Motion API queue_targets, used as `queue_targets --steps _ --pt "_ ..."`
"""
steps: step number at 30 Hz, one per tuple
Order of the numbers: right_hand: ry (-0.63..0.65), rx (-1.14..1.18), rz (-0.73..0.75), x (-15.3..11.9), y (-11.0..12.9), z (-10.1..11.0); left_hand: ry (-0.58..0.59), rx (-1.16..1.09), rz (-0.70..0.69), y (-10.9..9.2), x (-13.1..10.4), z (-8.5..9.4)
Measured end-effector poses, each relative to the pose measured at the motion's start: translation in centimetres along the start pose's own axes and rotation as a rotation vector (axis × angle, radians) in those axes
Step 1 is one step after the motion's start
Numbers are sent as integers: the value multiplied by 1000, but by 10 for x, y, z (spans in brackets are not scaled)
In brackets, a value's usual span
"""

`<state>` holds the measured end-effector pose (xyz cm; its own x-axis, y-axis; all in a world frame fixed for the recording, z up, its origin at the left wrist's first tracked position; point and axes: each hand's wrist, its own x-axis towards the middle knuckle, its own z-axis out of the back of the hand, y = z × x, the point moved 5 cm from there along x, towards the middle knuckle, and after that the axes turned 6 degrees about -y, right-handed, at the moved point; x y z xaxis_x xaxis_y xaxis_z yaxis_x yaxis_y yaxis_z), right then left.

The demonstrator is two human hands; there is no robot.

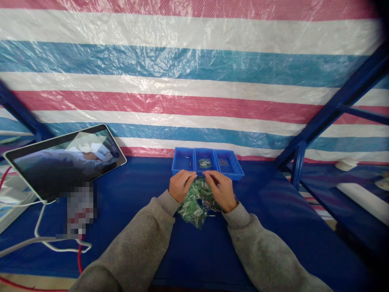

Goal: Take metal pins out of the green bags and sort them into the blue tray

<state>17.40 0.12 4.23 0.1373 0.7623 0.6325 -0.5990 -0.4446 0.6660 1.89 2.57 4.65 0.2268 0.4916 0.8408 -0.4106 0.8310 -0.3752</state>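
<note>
My left hand (182, 185) and my right hand (222, 190) face each other just in front of the blue bins. Thumb and fingers of each hand are pinched together. Whatever lies between the fingertips is too small to make out. Below and between the hands is a pile of clear, green-tinted plastic bags (194, 213) holding short metal pins or rods. One loose thin metal piece (210, 215) lies beside the pile. The left blue bin (183, 152) has a few thin metal pieces, the middle bin holds a small filled bag (204, 163), and the right bin (232, 164) contains small dark bits.
A tablet-like screen (67, 162) leans at the left on the blue table (136, 227). White and red cables (41, 219) run near it. Blue metal frame bars (337, 101) rise on both sides, with a striped plastic sheet (194, 81) behind.
</note>
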Motion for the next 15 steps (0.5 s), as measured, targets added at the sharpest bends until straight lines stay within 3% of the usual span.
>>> queue_targets --steps 4,9,15 --pt "-13 4 -3 0 0 1 -1 -33 -48 1 -1 1" --pt "-9 17 -22 0 -2 0 -88 107 41 20 16 6" --pt "-6 17 -25 0 -2 1 26 385 152 42 29 1"
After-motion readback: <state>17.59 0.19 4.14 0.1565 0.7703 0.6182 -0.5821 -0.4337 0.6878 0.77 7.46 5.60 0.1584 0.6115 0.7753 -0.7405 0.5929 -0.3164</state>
